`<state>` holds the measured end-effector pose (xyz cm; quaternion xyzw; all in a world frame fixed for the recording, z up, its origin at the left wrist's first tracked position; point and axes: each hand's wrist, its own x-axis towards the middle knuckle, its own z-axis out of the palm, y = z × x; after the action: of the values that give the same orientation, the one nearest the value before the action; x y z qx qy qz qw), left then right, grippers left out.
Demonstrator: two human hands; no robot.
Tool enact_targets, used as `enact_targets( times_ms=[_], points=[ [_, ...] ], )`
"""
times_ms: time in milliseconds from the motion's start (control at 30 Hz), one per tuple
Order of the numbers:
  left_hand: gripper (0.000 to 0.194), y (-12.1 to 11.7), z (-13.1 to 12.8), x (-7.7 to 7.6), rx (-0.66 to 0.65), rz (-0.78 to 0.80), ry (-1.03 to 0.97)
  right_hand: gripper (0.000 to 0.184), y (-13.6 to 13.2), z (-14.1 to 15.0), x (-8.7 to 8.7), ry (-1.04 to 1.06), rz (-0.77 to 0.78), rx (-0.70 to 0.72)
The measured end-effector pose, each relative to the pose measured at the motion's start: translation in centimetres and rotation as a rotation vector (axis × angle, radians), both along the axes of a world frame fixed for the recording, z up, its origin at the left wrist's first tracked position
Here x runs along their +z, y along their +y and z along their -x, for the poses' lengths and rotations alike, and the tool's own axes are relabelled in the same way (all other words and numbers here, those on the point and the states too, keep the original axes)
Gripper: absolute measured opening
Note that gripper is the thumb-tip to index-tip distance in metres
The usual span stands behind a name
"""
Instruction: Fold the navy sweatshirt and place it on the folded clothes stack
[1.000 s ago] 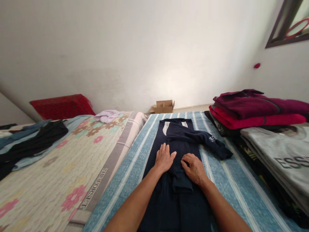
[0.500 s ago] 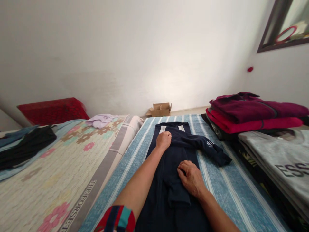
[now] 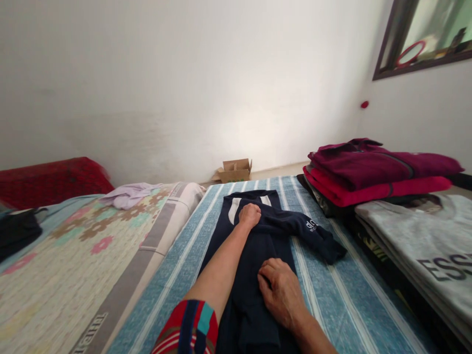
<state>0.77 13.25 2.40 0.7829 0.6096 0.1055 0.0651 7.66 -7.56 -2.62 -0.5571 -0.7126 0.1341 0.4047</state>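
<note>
My navy garment (image 3: 254,260) lies lengthwise on the blue striped sheet (image 3: 177,265), between the floral bedding (image 3: 66,275) on the left and the folded clothes on the right. My left hand (image 3: 250,216) is on its far part, fingers curled into a loose fist beside a white panel; I cannot tell whether they pinch any cloth. My right hand (image 3: 279,290) rests nearer to me on the garment's right side, fingers bent and narrow – whether they grip fabric is hidden as well. My left forearm crosses the garment and covers part of it. One sleeve (image 3: 295,223), with white lettering, stretches right, its cuff just short of the piled clothes.

That pile crowds the right side: a grey shirt (image 3: 405,231) lettered "ESS" nearer me, a maroon garment (image 3: 376,164) on top of a red one (image 3: 350,191) farther off. Far left, a lilac cloth (image 3: 129,195) lies crumpled on the bedding, with a black cloth (image 3: 18,233) nearer – both well apart from my hands. Beyond the sheet's far edge sits an open cardboard box (image 3: 236,171).
</note>
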Motion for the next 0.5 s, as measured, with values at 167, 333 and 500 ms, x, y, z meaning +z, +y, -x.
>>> enact_targets(
  times_ms=[167, 333, 500],
  points=[
    [0.021, 0.4, -0.1, -0.4, 0.006, -0.009, 0.050, 0.017, 0.0, 0.1, 0.2, 0.005, -0.004, -0.011],
    [0.022, 0.4, -0.5, -0.2, -0.044, -0.025, 0.141, 0.017, 0.0, 0.2, 0.3, 0.019, -0.009, -0.020],
    [0.023, 0.4, -1.2, 0.5, -0.160, -0.037, 0.275, 0.017, 0.1, 0.2, 0.3, 0.010, -0.010, -0.029]
  ],
)
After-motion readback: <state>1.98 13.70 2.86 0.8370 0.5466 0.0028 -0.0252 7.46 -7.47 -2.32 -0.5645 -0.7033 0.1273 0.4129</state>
